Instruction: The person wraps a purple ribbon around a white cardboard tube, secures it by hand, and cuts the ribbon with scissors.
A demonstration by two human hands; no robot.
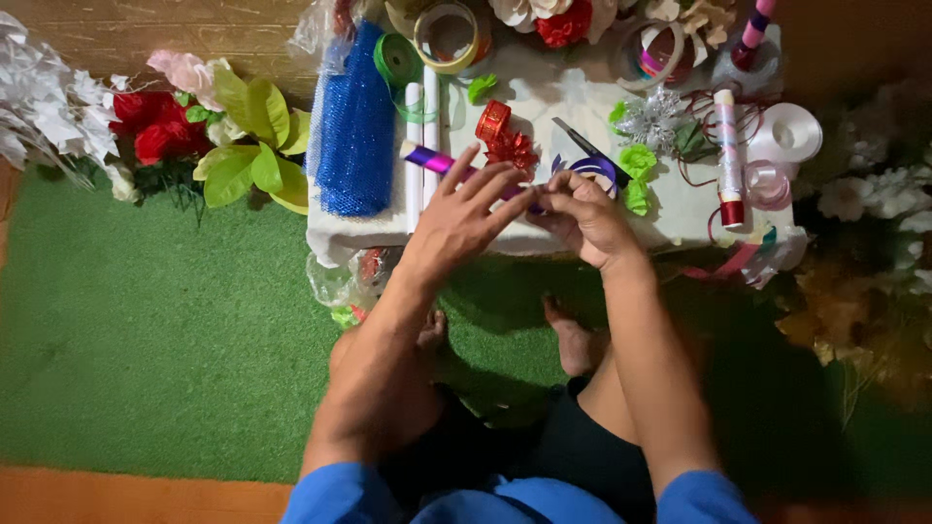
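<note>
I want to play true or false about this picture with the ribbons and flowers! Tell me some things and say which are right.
1. Both hands, the left hand and the right hand, meet over the white table. True.
2. The roll of mesh is yellow. False: it is blue.
3. The purple ribbon stick lies under the left hand. True.
4. The floor mat is red. False: it is green.
5. Red flowers lie left of the table. True.

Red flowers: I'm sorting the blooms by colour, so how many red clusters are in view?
2. One red flower cluster lies on the green mat left of the low table, beside yellow-green leaves. Another red bloom sits at the table's far edge. More may be hidden.
</note>
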